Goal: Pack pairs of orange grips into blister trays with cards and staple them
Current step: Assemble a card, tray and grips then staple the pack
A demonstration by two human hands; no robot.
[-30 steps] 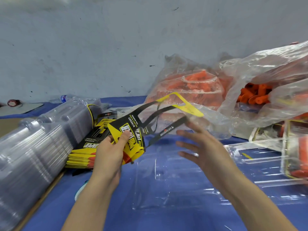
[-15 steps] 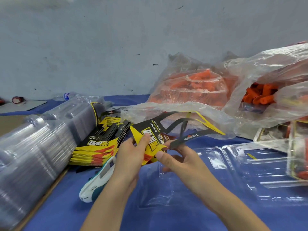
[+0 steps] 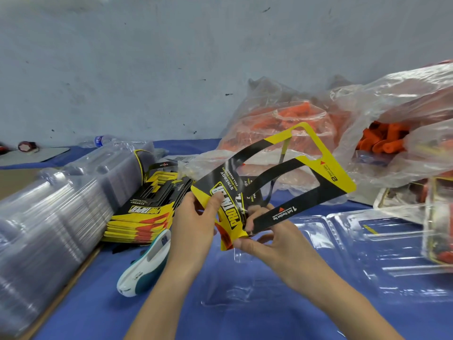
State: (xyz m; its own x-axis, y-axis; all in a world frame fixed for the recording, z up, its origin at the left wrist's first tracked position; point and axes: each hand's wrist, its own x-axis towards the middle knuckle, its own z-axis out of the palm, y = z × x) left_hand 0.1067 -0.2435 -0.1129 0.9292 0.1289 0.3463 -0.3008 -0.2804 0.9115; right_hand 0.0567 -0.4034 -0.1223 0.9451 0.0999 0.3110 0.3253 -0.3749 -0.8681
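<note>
Blue-clothed bench (image 3: 98, 303): a yellow-and-black card (image 3: 282, 213), pinched at its near end by the left hand (image 3: 193, 224) and right hand (image 3: 269, 241), is held above a blister tray (image 3: 316, 229), long axis pointing up-right.

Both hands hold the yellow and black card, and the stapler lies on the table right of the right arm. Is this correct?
No: the head view shows the stapler on the table left of the left hand. It and the right hand do hold the card.
</note>
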